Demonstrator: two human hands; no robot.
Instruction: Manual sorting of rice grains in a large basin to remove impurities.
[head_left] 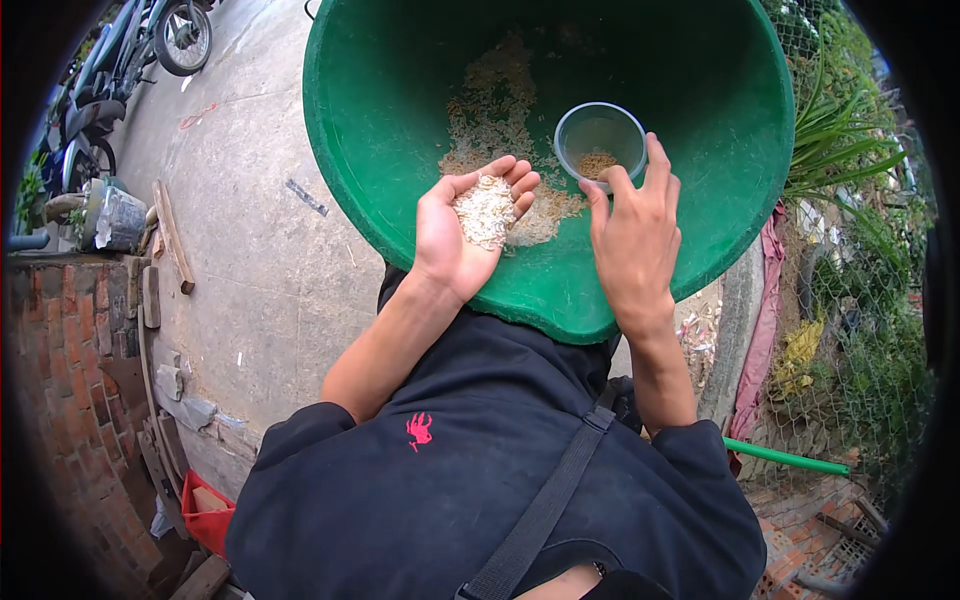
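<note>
My left hand (437, 238) is cupped palm up over a wide green tub (355, 130), with a small heap of whitish rice grains (485, 213) on the palm. My right hand (637, 240) has its thumb and fingers on either side of a clear round plastic cup (600, 125). Some brown grains (597, 164) lie at the bottom of that cup, whose mouth faces up towards me. Behind my left hand, a loose layer of pale rice (490, 110) is spread across the floor of the tub. The tub's near edge is against my lap.
Parked motorbikes (110, 75) stand at the far left. Below them are a dirty bucket (112, 215), a wooden plank (173, 238) and a brick wall (65, 380). To the right run a wire fence (850, 350) with plants and a green pole (785, 457).
</note>
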